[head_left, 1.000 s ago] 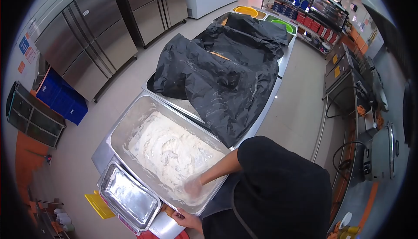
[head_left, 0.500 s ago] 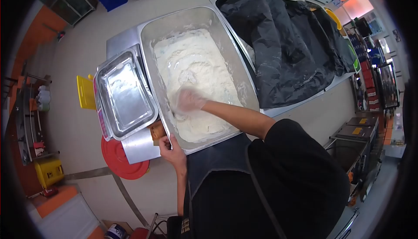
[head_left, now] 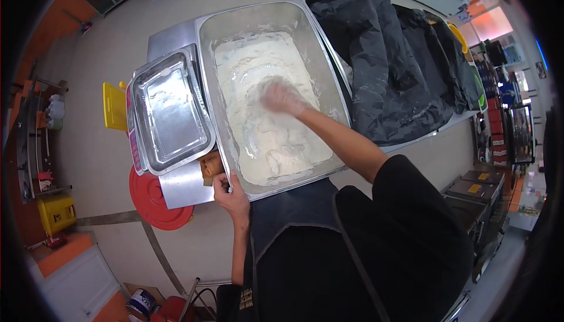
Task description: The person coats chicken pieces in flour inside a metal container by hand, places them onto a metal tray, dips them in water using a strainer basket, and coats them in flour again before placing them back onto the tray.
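Note:
A deep rectangular metal tub (head_left: 326, 106) holds a broad layer of pale flour (head_left: 247, 72) with curved ridges and a few lumps. Over the flour's middle is my right hand (head_left: 281, 97), in a clear plastic glove; motion smears its fingers, so I cannot see whether they grip anything. My left hand (head_left: 232, 196) grips the tub's near left corner, thumb on the rim. Just beyond that hand, a brown object (head_left: 210, 164) is wedged beside the tub.
Left of the tub, a shallow steel tray (head_left: 173, 108) rests on the metal table (head_left: 176, 190). Black plastic sheeting (head_left: 388, 69) covers containers on the right. A red lid (head_left: 150, 196) lies below the table's left edge, and a yellow board (head_left: 114, 106) stands farther left.
My right hand has swept up and right across the flour, leaving the near part more churned. My left hand stays on the tub's corner. The whole view has shifted slightly.

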Tool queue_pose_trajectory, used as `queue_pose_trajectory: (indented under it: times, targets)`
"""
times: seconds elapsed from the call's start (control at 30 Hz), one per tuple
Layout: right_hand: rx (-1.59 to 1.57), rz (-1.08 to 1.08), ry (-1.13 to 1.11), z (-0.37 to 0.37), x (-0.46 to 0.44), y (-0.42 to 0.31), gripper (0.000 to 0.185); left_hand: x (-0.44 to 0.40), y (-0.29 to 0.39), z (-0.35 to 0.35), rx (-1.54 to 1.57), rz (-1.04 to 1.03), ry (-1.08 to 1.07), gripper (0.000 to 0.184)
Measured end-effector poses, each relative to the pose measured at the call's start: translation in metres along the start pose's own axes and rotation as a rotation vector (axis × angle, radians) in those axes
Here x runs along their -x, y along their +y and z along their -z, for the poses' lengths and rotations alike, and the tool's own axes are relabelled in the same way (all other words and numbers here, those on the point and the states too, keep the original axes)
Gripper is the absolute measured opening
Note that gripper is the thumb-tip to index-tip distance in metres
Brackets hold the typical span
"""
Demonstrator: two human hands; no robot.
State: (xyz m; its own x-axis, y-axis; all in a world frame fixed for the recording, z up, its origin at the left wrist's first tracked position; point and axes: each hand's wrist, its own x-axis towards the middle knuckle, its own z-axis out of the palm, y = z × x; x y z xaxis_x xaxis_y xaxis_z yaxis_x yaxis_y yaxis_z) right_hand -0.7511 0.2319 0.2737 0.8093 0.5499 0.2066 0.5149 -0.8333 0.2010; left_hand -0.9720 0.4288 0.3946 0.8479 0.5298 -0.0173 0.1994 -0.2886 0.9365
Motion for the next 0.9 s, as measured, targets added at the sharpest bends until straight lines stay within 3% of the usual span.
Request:
queue_pose_trajectory:
  times: [0.03,0.13,0.17,0.2,0.27,0.3,0.33,0.37,0.47,0.53,0.63,0.7,0.73,0.87,0.9]
  targets:
    - [-0.472,-0.043,-0.095,-0.005,-0.011,0.017,0.032,0.0,-0.003,-0.001,0.0,0.003,0.002,0.02]
    - [-0.36,-0.231,-0.017,-0.019,-0.02,-0.018,0.033,0.0,-0.006,0.0,0.001,0.009,0.001,0.02]
    - [-0.111,-0.07,-0.196,-0.021,-0.018,-0.039,0.037,-0.002,-0.005,-0.001,0.006,0.011,-0.005,0.02]
    - [-0.402,-0.051,-0.089,0.003,-0.004,-0.055,0.039,-0.002,-0.003,-0.001,0.009,0.013,-0.002,0.02]
    - [-0.487,0.26,-0.292,-0.009,0.032,-0.092,0.048,-0.001,0.001,-0.001,0.014,0.026,-0.002,0.02]
    - [-0.625,0.231,-0.518,0.05,0.041,-0.095,0.031,-0.001,0.0,-0.002,0.013,0.02,0.0,0.02]
    - [-0.647,0.301,-0.653,0.066,0.056,-0.102,0.03,-0.001,-0.002,-0.002,0.011,0.014,0.003,0.02]
    - [-0.67,0.343,-0.633,0.07,0.07,-0.108,0.057,-0.001,-0.004,-0.001,0.005,0.006,0.005,0.021]
    - [-0.657,0.389,-0.959,0.089,0.063,-0.083,0.054,-0.002,-0.006,-0.001,-0.006,-0.015,0.007,0.02]
    - [-0.764,0.49,-0.957,0.062,0.073,-0.062,0.05,0.001,-0.008,0.0,-0.017,-0.013,0.0,0.021]
    - [-0.721,0.351,-0.918,0.073,0.05,-0.025,0.039,-0.002,-0.007,0.0,-0.02,-0.015,-0.005,0.021]
    - [-0.645,0.152,-0.673,0.052,0.032,0.001,0.036,-0.002,-0.005,0.0,-0.002,-0.004,-0.003,0.021]
    - [-0.675,-0.103,-0.559,0.075,0.024,0.012,0.04,-0.003,-0.004,0.0,0.017,0.005,0.001,0.021]
    - [-0.56,-0.144,-0.718,0.018,0.054,0.021,0.06,-0.001,-0.005,0.001,0.058,0.024,-0.016,0.021]
    - [-0.542,-0.13,-0.916,0.091,0.041,0.006,0.07,-0.004,-0.003,-0.003,0.06,0.02,-0.004,0.021]
